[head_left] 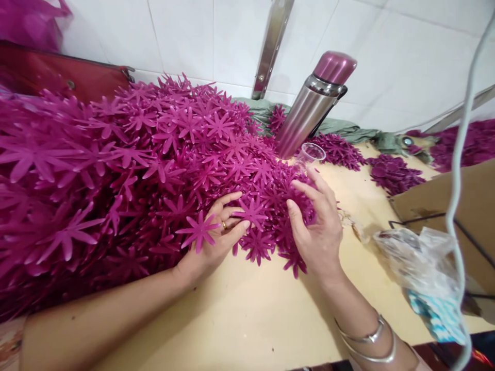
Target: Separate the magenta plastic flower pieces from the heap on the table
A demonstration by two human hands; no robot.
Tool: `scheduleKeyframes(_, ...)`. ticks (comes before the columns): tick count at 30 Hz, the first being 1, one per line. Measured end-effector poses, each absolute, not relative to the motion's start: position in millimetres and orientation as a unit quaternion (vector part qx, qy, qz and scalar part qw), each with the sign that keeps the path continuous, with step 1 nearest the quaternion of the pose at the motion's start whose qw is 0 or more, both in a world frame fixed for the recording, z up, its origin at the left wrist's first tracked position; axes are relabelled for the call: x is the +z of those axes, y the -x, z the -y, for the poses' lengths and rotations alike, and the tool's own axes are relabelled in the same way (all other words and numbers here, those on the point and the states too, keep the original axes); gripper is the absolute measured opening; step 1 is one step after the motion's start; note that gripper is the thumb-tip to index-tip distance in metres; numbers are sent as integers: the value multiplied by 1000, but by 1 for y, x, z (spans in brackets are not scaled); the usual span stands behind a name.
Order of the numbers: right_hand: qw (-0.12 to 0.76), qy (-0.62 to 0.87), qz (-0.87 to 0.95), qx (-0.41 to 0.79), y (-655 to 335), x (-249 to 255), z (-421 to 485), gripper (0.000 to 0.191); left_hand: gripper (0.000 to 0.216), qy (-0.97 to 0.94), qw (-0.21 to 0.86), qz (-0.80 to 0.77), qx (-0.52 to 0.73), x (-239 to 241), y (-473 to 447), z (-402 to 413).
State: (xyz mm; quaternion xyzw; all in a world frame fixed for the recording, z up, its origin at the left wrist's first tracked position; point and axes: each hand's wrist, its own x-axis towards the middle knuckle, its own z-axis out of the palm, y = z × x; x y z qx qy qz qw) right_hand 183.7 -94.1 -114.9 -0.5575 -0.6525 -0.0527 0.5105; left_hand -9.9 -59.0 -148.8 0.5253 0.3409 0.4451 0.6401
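A big heap of magenta star-shaped plastic flowers [127, 154] covers the left half of a pale wooden table [247, 319]. My left hand [216, 237] lies palm up at the heap's front edge, fingers curled around loose flowers, a ring on one finger. One flower [199, 229] rests on its palm. My right hand [315, 226] is just to the right, fingers bent and reaching into the flowers at the heap's right edge; bangles circle its wrist.
A steel thermos with a purple cap [313, 103] leans behind a clear plastic cup [311, 153]. Smaller flower piles [392, 172] lie at the back right. A cardboard box [448, 206], a crumpled plastic bag [421, 263] and a hanging grey cable [458, 180] crowd the right.
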Motion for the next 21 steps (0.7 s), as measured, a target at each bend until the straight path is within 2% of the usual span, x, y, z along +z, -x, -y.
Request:
scheduleKeyframes(3, 465, 521, 710, -89, -176, -114, 96, 28, 56, -519, 654, -333, 438, -151, 10, 59)
scheduleKeyframes(7, 420, 499, 757, -48, -168, -122, 94, 18, 45, -502, 683, -311, 430, -150, 11, 60)
scheduleKeyframes(16, 465, 497, 732, 39, -164, -125, 96, 12, 37, -477, 700, -319, 424, -146, 11, 59)
scheduleKeyframes(21, 485, 491, 718, 91, -162, -124, 97, 16, 26, -481, 703, -301, 429, -148, 10, 59)
